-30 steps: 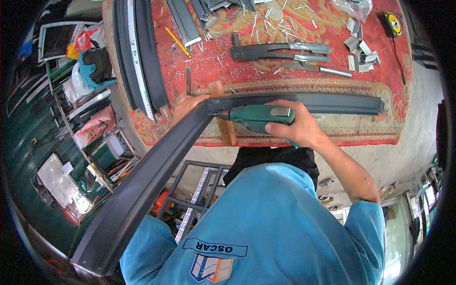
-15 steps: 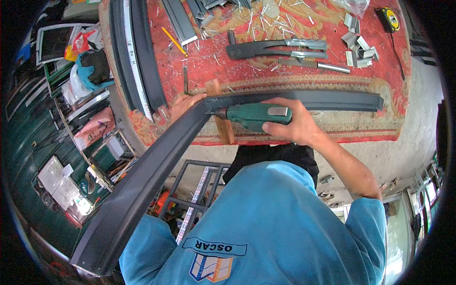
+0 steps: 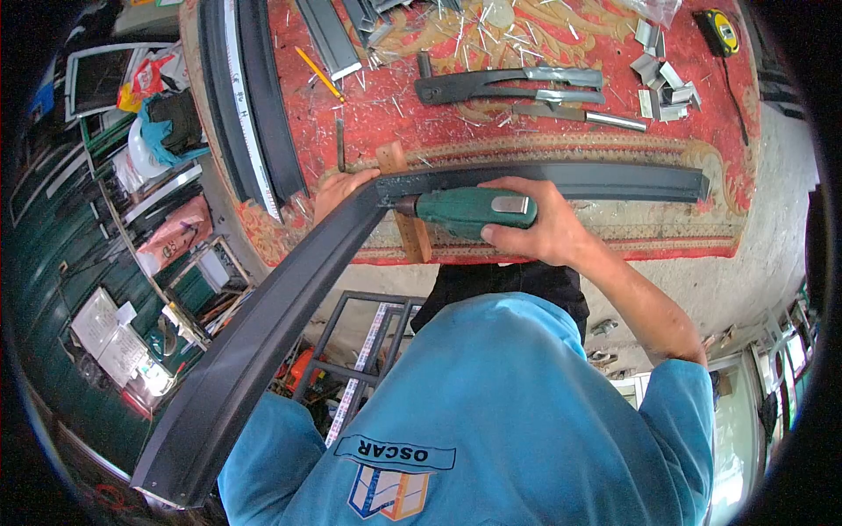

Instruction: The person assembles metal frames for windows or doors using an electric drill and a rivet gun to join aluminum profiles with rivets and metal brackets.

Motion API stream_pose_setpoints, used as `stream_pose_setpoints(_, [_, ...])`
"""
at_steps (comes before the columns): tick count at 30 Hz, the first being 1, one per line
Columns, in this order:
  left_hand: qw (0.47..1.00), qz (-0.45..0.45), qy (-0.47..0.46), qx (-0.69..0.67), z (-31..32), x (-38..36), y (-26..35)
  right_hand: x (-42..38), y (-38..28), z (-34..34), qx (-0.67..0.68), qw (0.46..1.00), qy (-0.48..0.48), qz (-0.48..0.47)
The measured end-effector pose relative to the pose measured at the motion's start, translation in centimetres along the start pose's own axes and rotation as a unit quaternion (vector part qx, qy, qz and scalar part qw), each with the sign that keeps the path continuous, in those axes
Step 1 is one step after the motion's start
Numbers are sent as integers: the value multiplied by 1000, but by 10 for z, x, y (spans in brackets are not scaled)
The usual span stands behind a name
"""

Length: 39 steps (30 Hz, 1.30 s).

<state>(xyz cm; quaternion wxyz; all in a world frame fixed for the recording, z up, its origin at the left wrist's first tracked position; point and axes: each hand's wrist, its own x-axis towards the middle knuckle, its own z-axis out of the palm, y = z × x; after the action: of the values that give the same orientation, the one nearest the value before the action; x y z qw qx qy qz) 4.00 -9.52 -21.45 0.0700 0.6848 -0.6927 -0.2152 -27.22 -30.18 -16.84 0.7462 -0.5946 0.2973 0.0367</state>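
Observation:
My right hand point(image 3: 535, 230) grips a green power drill point(image 3: 465, 211) lying sideways, its bit pushed into the corner where two dark metal frame profiles meet. One profile point(image 3: 570, 180) runs right along the table's near edge. The other profile point(image 3: 254, 337) slopes down to the lower left, off the table. My left hand point(image 3: 338, 188) presses on the outer side of that corner joint, fingers wrapped over the profile. A small wooden block point(image 3: 405, 206) lies under the joint.
On the red patterned table cover point(image 3: 684, 140) lie a large hand riveter point(image 3: 509, 85), a yellow pencil point(image 3: 318, 74), a yellow tape measure point(image 3: 717, 31), small metal brackets point(image 3: 662, 88), scattered rivet pins and more dark profiles point(image 3: 250, 96). Frames, bags and clutter fill the floor at left.
The whole view has slid slightly up and left; drill and hands keep the same hold at the corner joint.

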Motion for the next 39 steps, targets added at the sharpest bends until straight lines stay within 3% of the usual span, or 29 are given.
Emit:
stream_pose_setpoints(14, [999, -43, -5, -32, -1, 1, 4, 1, 2, 2, 13, 1000, 2, 11])
stream_pose_setpoints(20, [993, -80, -82, -32, 1, 0, 1, 1, -1, 1, 14, 1000, 10, 12])
stream_pose_setpoints(22, [998, -42, -39, -20, 1, -1, 1, 2, -2, 1, 15, 1000, 11, 15])
stream_pose_setpoints(27, [997, -61, -25, -37, 4, -2, -3, 3, 3, 1, -6, 1000, 2, -21])
stream_pose_setpoints(29, [998, -51, -17, -42, 3, -2, -4, 2, -1, 1, 25, 999, -15, 19])
stream_pose_setpoints(31, [990, -94, -88, -52, 7, -3, -11, 3, 2, 1, 22, 1000, -12, 7])
stream_pose_setpoints(34, [1000, -21, -15, 3, 9, -6, -10, 3, 2, 2, 19, 1000, -7, -4])
stream_pose_setpoints(39, [999, -37, -18, -20, 6, -5, -4, 4, 1, 3, 14, 1000, -13, 7])
